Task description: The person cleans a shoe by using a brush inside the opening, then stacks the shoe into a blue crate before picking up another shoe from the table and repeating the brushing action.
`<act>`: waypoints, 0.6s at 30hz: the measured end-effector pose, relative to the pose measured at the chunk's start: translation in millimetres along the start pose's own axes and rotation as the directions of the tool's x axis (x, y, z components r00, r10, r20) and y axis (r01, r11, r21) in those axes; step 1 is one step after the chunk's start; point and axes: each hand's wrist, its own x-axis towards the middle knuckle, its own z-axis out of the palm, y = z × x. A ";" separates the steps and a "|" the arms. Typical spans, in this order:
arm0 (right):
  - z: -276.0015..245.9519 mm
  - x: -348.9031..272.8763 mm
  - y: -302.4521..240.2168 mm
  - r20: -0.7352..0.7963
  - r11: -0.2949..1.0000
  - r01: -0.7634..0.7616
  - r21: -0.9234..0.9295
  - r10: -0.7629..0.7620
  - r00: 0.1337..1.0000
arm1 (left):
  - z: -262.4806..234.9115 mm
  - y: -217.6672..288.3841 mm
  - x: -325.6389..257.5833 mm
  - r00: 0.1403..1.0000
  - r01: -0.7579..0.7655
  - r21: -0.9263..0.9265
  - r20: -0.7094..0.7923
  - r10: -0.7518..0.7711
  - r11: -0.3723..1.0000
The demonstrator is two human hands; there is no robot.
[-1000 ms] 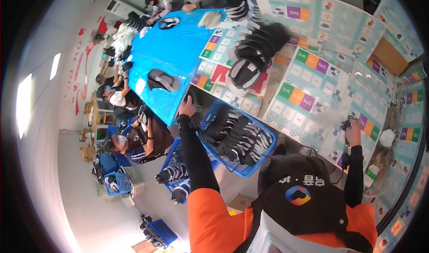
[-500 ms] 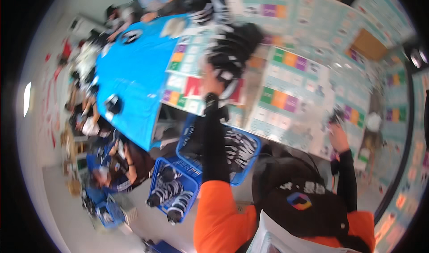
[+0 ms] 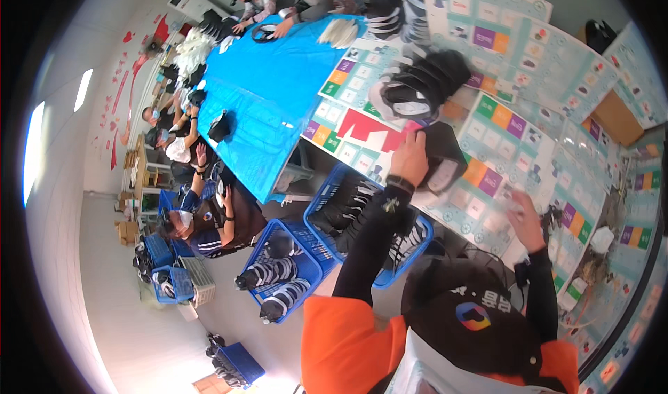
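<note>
My left hand (image 3: 409, 159) is closed on the edge of a black, hollow fabric piece (image 3: 449, 150) with a pale oval patch, held over the near part of the table. A small pink spot shows by its fingertips. Just beyond lies a stack of nested black pieces (image 3: 428, 81), its near end rimmed in white. A flat red-and-white sheet (image 3: 369, 131) is left of my left hand. My right hand (image 3: 527, 221) is over the table on the right, its fingers smeared by motion. Beside it is a small dark object (image 3: 552, 216), its kind unclear.
Blue baskets (image 3: 316, 274) with striped black-and-white stacks stand on the floor below the table's front edge. A blue-covered table (image 3: 257, 108) lies to the left, with people working around it. A cardboard piece (image 3: 616, 117) leans at the far right.
My left hand was at the nested stack; now it is nearer, holding a black piece apart from it. My right hand has moved away from the small dark object. The whole view has shifted.
</note>
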 end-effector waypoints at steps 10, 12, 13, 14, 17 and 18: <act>63.1 18.3 55.0 -0.123 0.986 0.063 0.156 -0.044 0.991 | 104.8 57.2 -136.4 0.982 0.170 -0.528 0.158 -0.100 0.832; 58.2 2.2 68.2 -0.114 0.981 0.067 0.181 -0.047 0.992 | 112.3 67.3 -150.6 0.990 0.116 -0.622 0.133 -0.041 0.775; 54.7 -5.3 69.1 -0.099 0.976 0.081 0.201 -0.062 0.993 | 120.4 63.9 -157.6 0.989 0.117 -0.621 0.141 -0.036 0.775; 50.5 -13.6 70.9 -0.087 0.971 0.092 0.219 -0.075 0.993 | 128.9 59.6 -163.3 0.997 0.066 -0.609 0.072 -0.028 0.791; 46.3 -24.6 88.9 -0.055 0.973 0.103 0.208 -0.094 0.994 | 147.6 66.3 -169.7 0.992 0.122 -0.686 0.106 -0.067 0.718; 49.2 -22.6 79.6 -0.030 0.968 0.137 0.212 -0.134 0.991 | 152.6 57.9 -174.1 0.979 0.194 -0.692 0.176 -0.099 0.696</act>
